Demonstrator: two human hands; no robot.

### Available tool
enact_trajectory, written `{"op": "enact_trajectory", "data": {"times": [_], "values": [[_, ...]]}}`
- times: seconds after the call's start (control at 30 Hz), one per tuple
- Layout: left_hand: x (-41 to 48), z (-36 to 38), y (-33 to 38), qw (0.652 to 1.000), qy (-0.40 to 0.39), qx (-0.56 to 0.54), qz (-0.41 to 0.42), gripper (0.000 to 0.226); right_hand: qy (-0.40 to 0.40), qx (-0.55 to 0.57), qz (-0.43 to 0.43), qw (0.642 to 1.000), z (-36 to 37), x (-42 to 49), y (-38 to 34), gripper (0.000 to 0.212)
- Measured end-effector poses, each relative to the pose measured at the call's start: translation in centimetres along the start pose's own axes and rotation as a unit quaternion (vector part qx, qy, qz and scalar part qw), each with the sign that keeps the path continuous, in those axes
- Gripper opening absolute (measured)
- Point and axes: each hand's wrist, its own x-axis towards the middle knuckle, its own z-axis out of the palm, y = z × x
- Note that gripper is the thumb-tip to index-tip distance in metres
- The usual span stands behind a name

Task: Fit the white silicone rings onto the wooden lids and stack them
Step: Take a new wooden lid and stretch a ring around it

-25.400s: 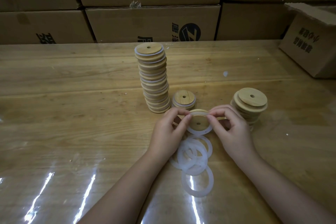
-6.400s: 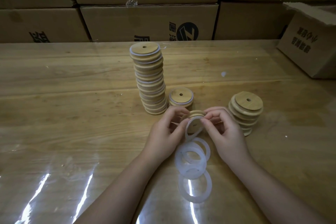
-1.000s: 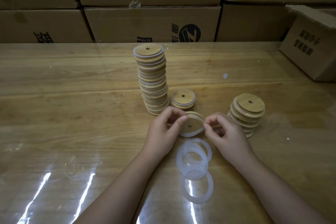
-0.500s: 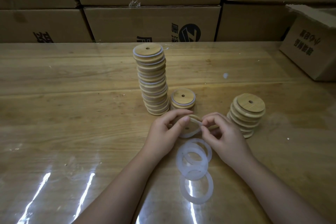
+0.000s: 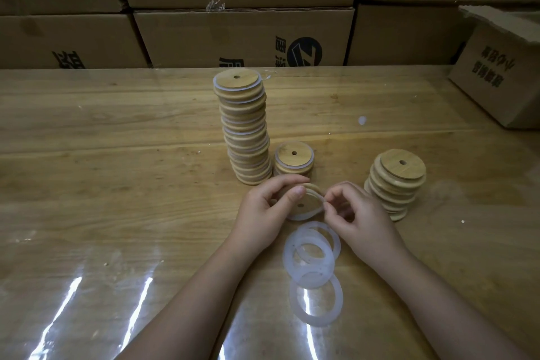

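Note:
My left hand (image 5: 263,213) grips a round wooden lid (image 5: 306,203) with a white silicone ring (image 5: 304,216) around its edge, thumb across its face. At the lid's right edge my right hand (image 5: 359,219) pinches the ring between fingertips. Loose white rings (image 5: 311,254) lie overlapping on the table just below the hands, and one more ring (image 5: 315,302) lies nearer me. A tall stack of ringed lids (image 5: 245,128) stands behind, with a short ringed stack (image 5: 293,159) beside it. A stack of bare wooden lids (image 5: 394,183) stands to the right.
The wooden table (image 5: 117,184) has a glossy clear cover with glare streaks at the lower left. Cardboard boxes (image 5: 242,35) line the far edge. An open cardboard box (image 5: 499,67) sits at the far right corner.
The lid has tilted so its face shows more toward me. My right fingers have shifted to pinch the ring at the lid's right edge. Stacks and loose rings have not moved.

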Motion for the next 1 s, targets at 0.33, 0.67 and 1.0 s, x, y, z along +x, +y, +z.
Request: {"op": "enact_trajectory", "data": {"times": [0.33, 0.67, 1.0], "values": [[0.32, -0.22, -0.35, 0.999, -0.013, -0.036, -0.014, 0.016, -0.041, 0.016, 0.030, 0.999, 0.16, -0.09, 0.27, 0.014], [0.20, 0.18, -0.82, 1.000, -0.027, 0.011, 0.003, 0.029, 0.070, 0.056, -0.020, 0.996, -0.14, -0.01, -0.07, 0.015], [0.23, 0.11, -0.88, 1.000, -0.021, 0.018, 0.014, 0.031, 0.096, 0.028, -0.004, 0.995, -0.28, 0.03, -0.14, 0.019]]}}
